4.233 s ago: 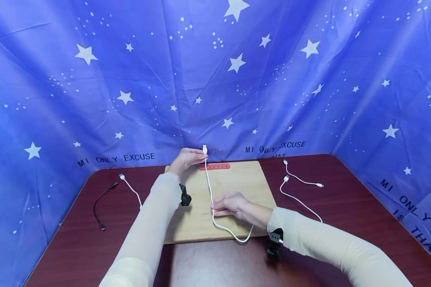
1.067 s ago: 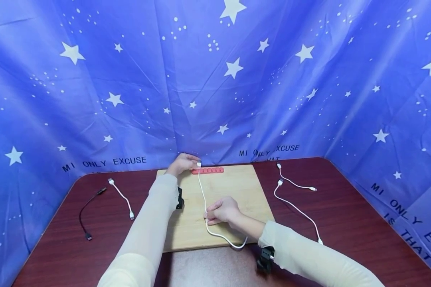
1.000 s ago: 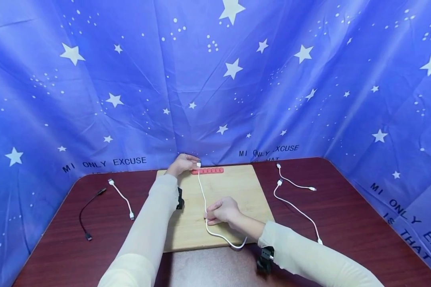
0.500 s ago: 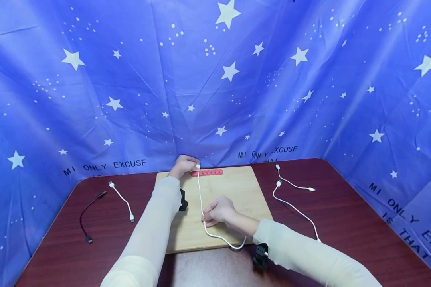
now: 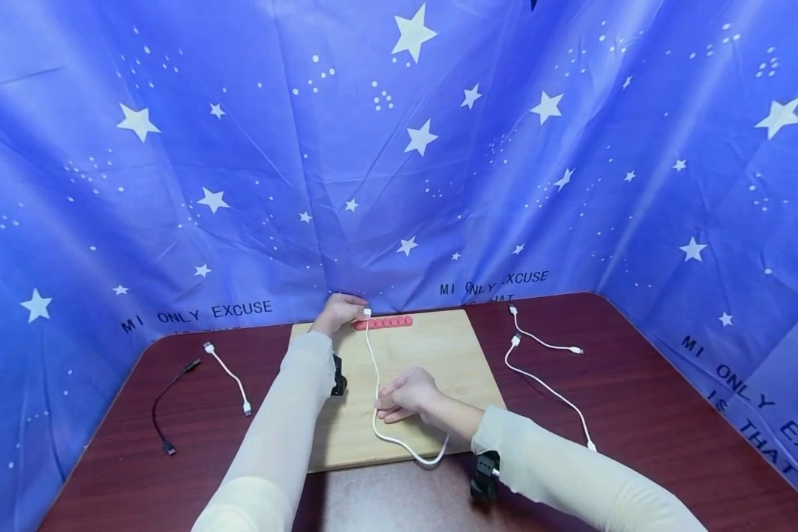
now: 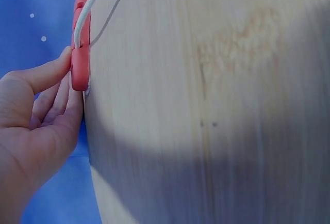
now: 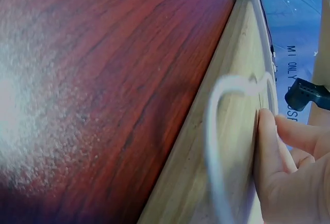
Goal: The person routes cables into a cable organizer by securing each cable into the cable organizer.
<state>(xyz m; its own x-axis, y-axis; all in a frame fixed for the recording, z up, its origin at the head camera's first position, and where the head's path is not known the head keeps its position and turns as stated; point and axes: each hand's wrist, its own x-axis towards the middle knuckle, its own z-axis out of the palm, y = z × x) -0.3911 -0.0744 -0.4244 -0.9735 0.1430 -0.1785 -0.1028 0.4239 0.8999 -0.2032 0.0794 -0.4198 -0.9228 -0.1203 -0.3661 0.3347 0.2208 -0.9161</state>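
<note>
My left hand pinches the plug end of a white USB cable at the far edge of a wooden board. There a red slotted cable holder lies along the edge. In the left wrist view the cable runs into a slot near the end of the holder, the thumb beside it; the plug is hidden. Nearer me, my right hand pinches the cable between thumb and fingers, over the board. The cable's slack curves down past the near edge in the right wrist view.
On the dark red table, a black cable and a short white cable lie to the left. Two more white cables, an upper one and a lower one, lie to the right. A blue star-print curtain stands behind.
Since the oldest frame, my left hand has lowered the plug from above the board to the red holder. In the last second both hands stay nearly in place; the view shifts slightly.
</note>
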